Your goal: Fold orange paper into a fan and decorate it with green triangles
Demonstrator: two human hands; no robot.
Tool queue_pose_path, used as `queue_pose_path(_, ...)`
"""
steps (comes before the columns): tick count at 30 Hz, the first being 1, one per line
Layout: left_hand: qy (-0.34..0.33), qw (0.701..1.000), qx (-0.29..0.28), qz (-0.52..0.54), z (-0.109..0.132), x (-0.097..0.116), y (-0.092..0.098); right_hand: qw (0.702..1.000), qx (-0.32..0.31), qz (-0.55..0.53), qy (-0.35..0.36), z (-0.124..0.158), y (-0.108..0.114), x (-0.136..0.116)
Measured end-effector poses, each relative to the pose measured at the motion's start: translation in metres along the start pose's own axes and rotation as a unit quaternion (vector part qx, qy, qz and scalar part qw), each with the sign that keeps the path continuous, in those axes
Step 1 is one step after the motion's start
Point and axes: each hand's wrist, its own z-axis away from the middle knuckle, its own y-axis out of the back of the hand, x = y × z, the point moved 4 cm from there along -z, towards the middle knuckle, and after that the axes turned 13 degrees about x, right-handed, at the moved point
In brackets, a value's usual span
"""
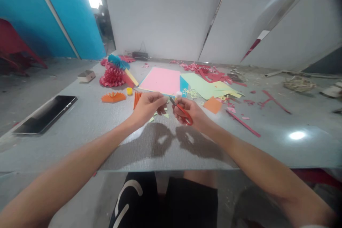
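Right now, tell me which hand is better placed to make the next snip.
Right, most likely: the right hand already grips the red scissors, blades angled toward the left hand, whose fingertips pinch together, holding something too small to make out.

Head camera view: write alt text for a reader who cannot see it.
A person's right hand holds red-handled scissors close to the left hand above a grey table strewn with paper scraps. Beyond the hands lie a pink sheet, a pale green sheet, a red paper fan and an orange paper fan.
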Motion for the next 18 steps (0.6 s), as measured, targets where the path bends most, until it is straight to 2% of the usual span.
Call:
queue_pose_path(8, -0.03, 0.999, -0.006, -0.04, 0.0006, 0.0032, -0.0008, 1.0, -0.014, 0.016, -0.006, 0.0015, -0.0005, -0.0033)
queue_pose_path(18, -0.039, 0.999, 0.01, -0.023, 0.0015, 0.0046, 0.0005, 1.0, -0.019, 0.015, -0.005, 0.0021, -0.002, -0.0072)
